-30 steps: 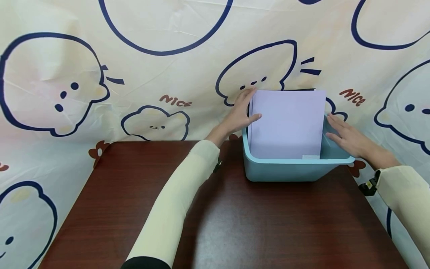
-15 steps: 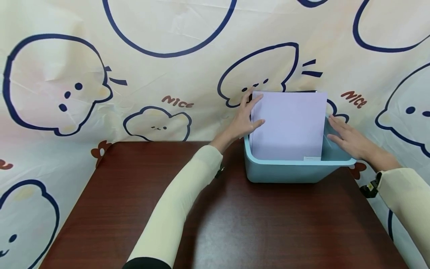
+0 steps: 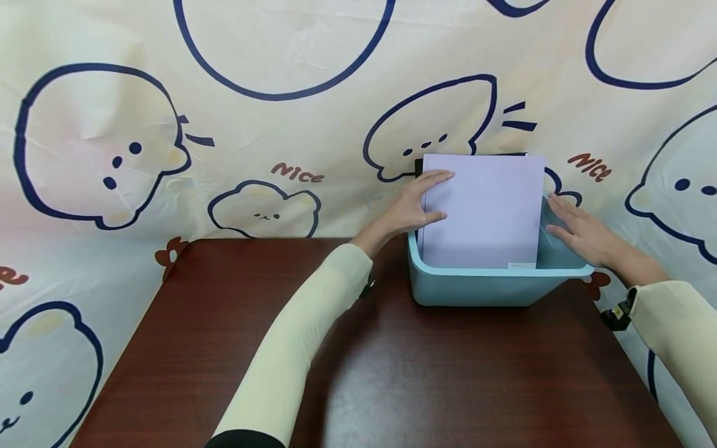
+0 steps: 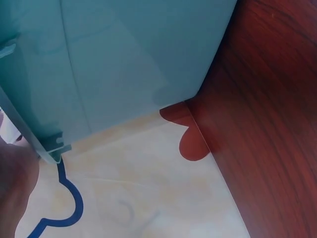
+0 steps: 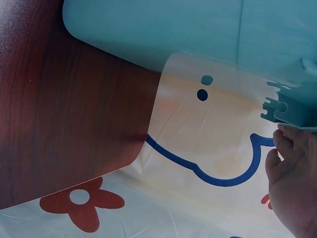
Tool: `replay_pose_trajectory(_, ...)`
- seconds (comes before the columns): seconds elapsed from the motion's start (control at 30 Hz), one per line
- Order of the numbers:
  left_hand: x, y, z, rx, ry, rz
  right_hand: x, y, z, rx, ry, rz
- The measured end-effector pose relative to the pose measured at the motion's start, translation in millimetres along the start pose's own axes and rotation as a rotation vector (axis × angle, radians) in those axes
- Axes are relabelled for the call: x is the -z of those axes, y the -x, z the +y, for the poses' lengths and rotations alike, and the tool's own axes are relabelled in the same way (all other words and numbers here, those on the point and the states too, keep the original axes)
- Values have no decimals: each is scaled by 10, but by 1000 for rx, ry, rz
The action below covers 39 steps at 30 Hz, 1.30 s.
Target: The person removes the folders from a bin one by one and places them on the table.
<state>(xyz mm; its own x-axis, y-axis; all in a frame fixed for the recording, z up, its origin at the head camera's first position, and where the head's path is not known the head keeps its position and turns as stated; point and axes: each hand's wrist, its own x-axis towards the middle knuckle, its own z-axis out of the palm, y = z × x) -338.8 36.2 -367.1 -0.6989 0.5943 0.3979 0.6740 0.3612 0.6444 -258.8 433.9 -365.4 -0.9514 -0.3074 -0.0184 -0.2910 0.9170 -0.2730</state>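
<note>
Toward the back right of the table, a light blue plastic bin [image 3: 472, 289] holds flat lavender sheets or folders [image 3: 488, 211] standing upright. The front one has a small white label [image 3: 521, 266] low on its right side, and a black edge [image 3: 418, 167] shows behind. My left hand [image 3: 410, 208] lies at the stack's left edge, its fingers stretched across the front face and thumb spread below. My right hand [image 3: 585, 235] rests along the bin's right rim with fingers extended. In the right wrist view, its fingertips are right at the rim; the bin wall [image 5: 173, 29] fills the top.
The dark reddish-brown wooden table [image 3: 392, 373] extends in front and to the left of the bin. Behind it hangs a cream cloth [image 3: 313, 137] with blue cartoon outlines, close to the bin's back. A black strap device [image 3: 618, 314] sits on the right wrist.
My left hand has slid from the stack's upper left corner down and rightward onto its front face, exposing the black edge. The right hand, bin and stack stay essentially in place.
</note>
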Motion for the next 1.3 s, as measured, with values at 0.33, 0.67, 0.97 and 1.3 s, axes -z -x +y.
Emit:
replay_pose_trajectory(0.33,-9,-5,30,16,102,-24,-9,0,16,-2,-5,1)
replay_pose_trajectory(0.67,-37,-26,47,-64,162,-7,-18,-8,23,-5,-14,2)
replay_pose_trajectory(0.97,-77,-44,90,-75,221,-42,-21,-9,37,-4,-18,14)
replay_pose_trajectory(1.3,-123,-39,132,1,210,24,-11,0,18,3,-23,14)
